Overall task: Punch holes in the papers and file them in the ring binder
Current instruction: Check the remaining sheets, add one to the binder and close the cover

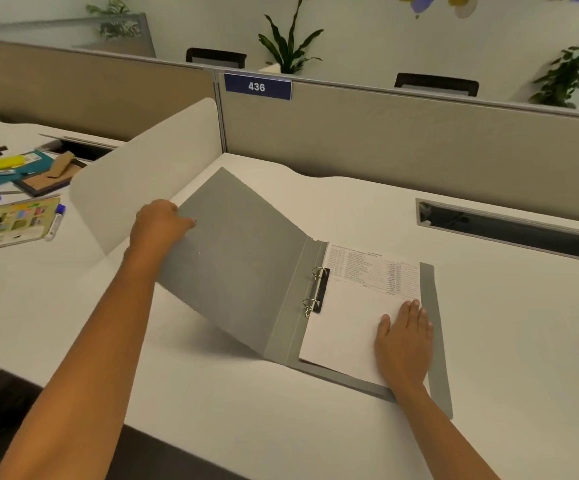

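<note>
White desk (212,386): left hand (158,221) fingers pinch binder cover (232,258) edge; right hand (404,341) fingers together, flat on papers (347,327).

- Bright, even indoor light, seemingly from overhead.
- Soft shadow under the raised binder cover (236,244).
- Wide-angle bending at edges; slightly soft throughout.

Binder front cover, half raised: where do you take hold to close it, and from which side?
Grip the front cover at its free outer edge, coming from the left, where the left hand pinches it. That edge lies farthest from the spine hinge; the right hand lies flat on the paper.
</note>
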{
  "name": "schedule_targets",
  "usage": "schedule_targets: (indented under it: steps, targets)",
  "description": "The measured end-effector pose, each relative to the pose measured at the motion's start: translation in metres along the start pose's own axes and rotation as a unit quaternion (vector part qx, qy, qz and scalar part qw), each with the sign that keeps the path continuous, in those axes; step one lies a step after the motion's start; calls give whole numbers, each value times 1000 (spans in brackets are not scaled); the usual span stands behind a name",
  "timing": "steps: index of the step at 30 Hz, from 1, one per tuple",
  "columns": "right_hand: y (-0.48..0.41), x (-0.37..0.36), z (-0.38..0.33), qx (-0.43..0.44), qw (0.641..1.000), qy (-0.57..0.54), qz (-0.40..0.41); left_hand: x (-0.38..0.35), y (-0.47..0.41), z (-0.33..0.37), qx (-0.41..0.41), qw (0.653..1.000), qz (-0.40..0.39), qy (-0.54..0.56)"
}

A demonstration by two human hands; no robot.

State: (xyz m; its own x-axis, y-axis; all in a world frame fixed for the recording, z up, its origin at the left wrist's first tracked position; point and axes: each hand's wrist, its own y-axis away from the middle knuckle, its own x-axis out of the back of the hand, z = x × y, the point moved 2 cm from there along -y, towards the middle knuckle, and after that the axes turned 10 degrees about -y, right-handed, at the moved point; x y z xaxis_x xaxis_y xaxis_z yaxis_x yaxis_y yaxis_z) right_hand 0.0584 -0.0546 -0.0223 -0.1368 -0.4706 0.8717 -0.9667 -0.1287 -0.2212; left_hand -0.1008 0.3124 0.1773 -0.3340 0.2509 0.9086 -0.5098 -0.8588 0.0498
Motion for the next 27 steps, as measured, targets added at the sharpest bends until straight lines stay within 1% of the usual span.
schedule_targets:
  steps: [2, 3, 6, 9, 11, 13, 15, 17, 19, 20, 22, 24, 25, 26, 27]
  targets:
    - [0, 0, 0, 2, 1000, -2, 6, 28, 12, 15, -43, 997, -49, 50]
    - [0, 0, 0, 5, 1000, -2, 8, 38, 21, 24, -65, 991, -87, 79]
    - [-1, 0, 1, 5, 1000, -5, 5, 51, 51, 52, -151, 958, -196, 142]
    - [-1, 3, 1, 6, 1000, -19, 8, 40, 77, 74, -210, 917, -250, 229]
    - [-1, 6, 1, -2, 998, -68, -2, 18, 86, 85, -230, 894, -267, 278]
    - [0, 18, 0, -33, 984, -177, 15, -7, 98, 98, -242, 876, -284, 306]
    - [5, 35, -1, -70, 949, -301, 57, -33, 109, 110, -261, 857, -297, 330]
    - [9, 53, -4, -88, 924, -362, 91, -58, 120, 120, -283, 849, -291, 338]
    - [12, 66, -3, -104, 901, -409, 98, -80, 131, 129, -299, 865, -265, 303]
    - [13, 71, -3, -113, 884, -443, 96, -91, 135, 133, -306, 880, -248, 267]
    - [13, 82, -2, -128, 844, -513, 91, -110, 142, 140, -321, 902, -217, 192]
    - [9, 92, 0, -145, 804, -571, 76, -127, 147, 146, -340, 908, -198, 144]
    - [6, 95, 2, -162, 778, -604, 56, -134, 150, 149, -351, 909, -188, 122]
    - [2, 98, 5, -191, 742, -642, 27, -140, 153, 151, -364, 908, -180, 102]
    - [-1, 100, 9, -227, 695, -682, -6, -146, 156, 152, -377, 905, -177, 86]
